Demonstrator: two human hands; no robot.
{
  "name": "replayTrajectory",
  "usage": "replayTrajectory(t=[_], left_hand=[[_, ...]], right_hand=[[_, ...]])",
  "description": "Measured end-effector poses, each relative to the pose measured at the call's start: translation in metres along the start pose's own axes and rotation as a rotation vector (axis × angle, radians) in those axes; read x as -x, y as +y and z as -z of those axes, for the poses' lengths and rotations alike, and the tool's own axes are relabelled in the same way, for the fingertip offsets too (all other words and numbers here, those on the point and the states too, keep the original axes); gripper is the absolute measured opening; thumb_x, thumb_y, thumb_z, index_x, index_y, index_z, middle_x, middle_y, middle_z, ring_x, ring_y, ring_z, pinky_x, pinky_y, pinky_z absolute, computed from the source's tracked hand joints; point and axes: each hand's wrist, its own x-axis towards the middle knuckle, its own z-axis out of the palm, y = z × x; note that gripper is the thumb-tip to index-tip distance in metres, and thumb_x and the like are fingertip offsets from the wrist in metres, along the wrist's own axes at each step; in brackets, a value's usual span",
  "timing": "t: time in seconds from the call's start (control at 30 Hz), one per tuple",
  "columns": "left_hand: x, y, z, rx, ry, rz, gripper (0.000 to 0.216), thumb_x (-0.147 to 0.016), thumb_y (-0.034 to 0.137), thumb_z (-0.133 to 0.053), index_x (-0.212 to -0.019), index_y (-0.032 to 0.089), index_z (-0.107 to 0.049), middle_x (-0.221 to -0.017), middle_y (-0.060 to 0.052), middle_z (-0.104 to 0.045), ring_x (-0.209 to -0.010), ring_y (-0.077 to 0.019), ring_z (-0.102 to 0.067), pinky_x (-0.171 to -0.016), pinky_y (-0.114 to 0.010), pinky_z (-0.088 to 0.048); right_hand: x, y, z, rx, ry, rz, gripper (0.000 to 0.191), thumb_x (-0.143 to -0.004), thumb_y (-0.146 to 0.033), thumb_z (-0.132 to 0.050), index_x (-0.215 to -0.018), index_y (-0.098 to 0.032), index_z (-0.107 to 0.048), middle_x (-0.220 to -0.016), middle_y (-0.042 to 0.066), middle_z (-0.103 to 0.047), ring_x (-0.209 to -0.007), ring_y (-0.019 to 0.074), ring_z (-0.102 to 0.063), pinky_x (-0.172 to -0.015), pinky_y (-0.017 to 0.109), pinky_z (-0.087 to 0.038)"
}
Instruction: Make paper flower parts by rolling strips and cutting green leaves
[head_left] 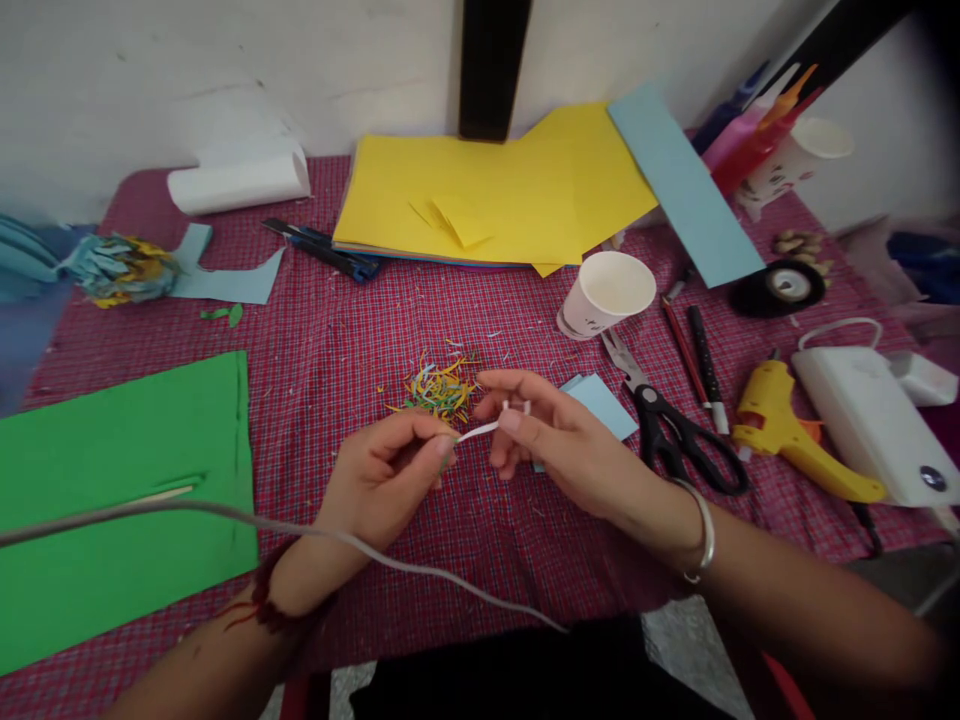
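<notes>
The left hand (390, 462) pinches a narrow white strip (478, 432) between thumb and index finger; it spans the gap to the right hand (559, 430), thumb against it, fingers loosely curled. Beyond: 1 pile of paper shreds (441, 388), 2 paper cups (615, 285), their printing illegible, 1 pair of scissors (679, 425), 1 yellow glue gun (795, 430).

Shreds (441, 390) lie behind the strip (478, 431), left of scissors (651, 396) perhaps touching the cup (607, 297).
</notes>
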Motion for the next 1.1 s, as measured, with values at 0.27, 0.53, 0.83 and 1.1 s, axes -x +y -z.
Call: replayTrajectory(t=[0.27, 0.53, 0.83, 1.1], left_hand=[[0.001, -0.006, -0.003, 0.073, 0.035, 0.025, 0.012, -0.082, 0.024, -0.063, -0.073, 0.019, -0.068, -0.060, 0.001, -0.060, -0.054, -0.0092, -0.053, -0.052, -0.021, -0.042], [-0.002, -0.006, -0.011, 0.718, 0.076, 0.446, 0.020, -0.070, 0.029, -0.075, -0.065, 0.014, -0.063, -0.058, 0.001, -0.060, -0.051, -0.0065, -0.052, -0.046, -0.017, -0.045], [-0.003, -0.010, -0.006, 0.349, 0.108, 0.255, 0.018, -0.076, 0.029, -0.068, -0.064, 0.016, -0.062, -0.053, 0.003, -0.056, -0.045, -0.0067, -0.047, -0.041, -0.017, -0.036], [-0.003, -0.004, 0.000, -0.241, 0.198, -0.113, 0.009, -0.077, 0.019, -0.065, -0.069, 0.020, -0.069, -0.061, 0.000, -0.061, -0.057, -0.0121, -0.051, -0.056, -0.024, -0.039]], right_hand=[[-0.001, -0.005, 0.006, 0.072, -0.060, 0.002, 0.021, -0.092, -0.030, -0.052, -0.099, -0.016, -0.066, -0.062, -0.005, -0.056, -0.044, 0.0044, -0.048, -0.043, 0.016, -0.040], [0.002, 0.001, 0.012, 0.856, -0.104, 0.617, 0.030, -0.097, -0.017, -0.042, -0.117, -0.021, -0.063, -0.092, 0.004, -0.069, -0.080, 0.0126, -0.062, -0.070, 0.026, -0.051], [0.002, -0.003, 0.007, 0.722, -0.090, 0.506, 0.021, -0.095, -0.017, -0.047, -0.107, -0.020, -0.064, -0.089, 0.003, -0.068, -0.076, 0.0123, -0.063, -0.070, 0.026, -0.052], [0.000, 0.004, 0.003, -0.296, -0.151, -0.090, 0.033, -0.096, -0.045, -0.043, -0.093, -0.016, -0.058, -0.082, 0.004, -0.067, -0.059, 0.0098, -0.063, -0.057, 0.024, -0.054]])
